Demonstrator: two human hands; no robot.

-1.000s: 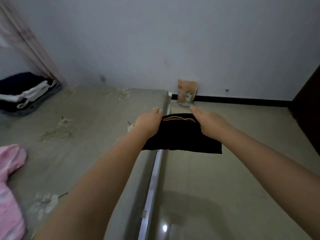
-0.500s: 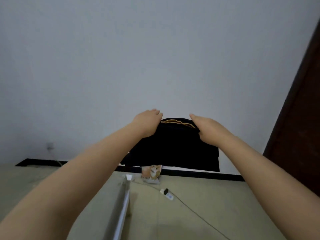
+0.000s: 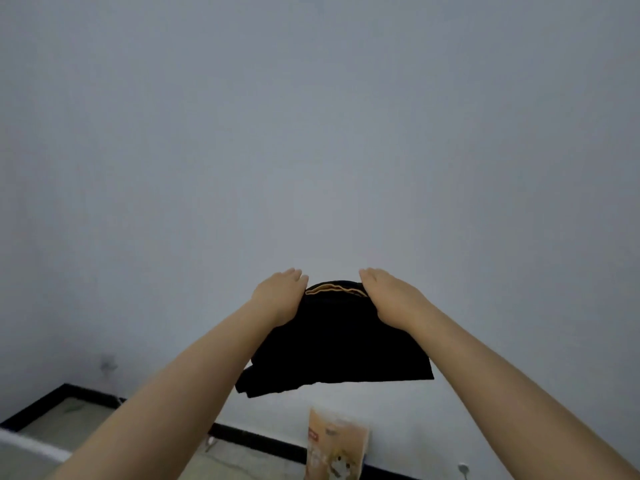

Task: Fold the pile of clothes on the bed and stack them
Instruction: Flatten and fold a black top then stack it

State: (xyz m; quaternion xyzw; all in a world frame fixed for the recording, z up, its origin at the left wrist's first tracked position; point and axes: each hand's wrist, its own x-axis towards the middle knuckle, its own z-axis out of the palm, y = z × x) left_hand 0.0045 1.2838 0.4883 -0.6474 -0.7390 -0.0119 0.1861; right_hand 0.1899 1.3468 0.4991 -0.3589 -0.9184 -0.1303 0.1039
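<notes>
A black garment (image 3: 341,344) with a thin tan trim along its top edge hangs in the air in front of the grey wall. My left hand (image 3: 278,297) grips its upper left corner and my right hand (image 3: 393,299) grips its upper right corner, both arms stretched forward. The cloth droops below the hands, doubled over, its lower left corner hanging a little lower. Neither the bed's top nor the stack of folded clothes is in view.
The pale wall (image 3: 311,133) fills most of the view. A black skirting strip (image 3: 256,438) runs along the floor. An orange and white paper bag (image 3: 336,445) stands against the wall below the garment. A bed frame edge (image 3: 27,445) shows at the lower left.
The view has tilted up from the bed to the wall. Both hands have kept hold of the black garment and lifted it higher; the bed, pink cloth and folded stack have left the view.
</notes>
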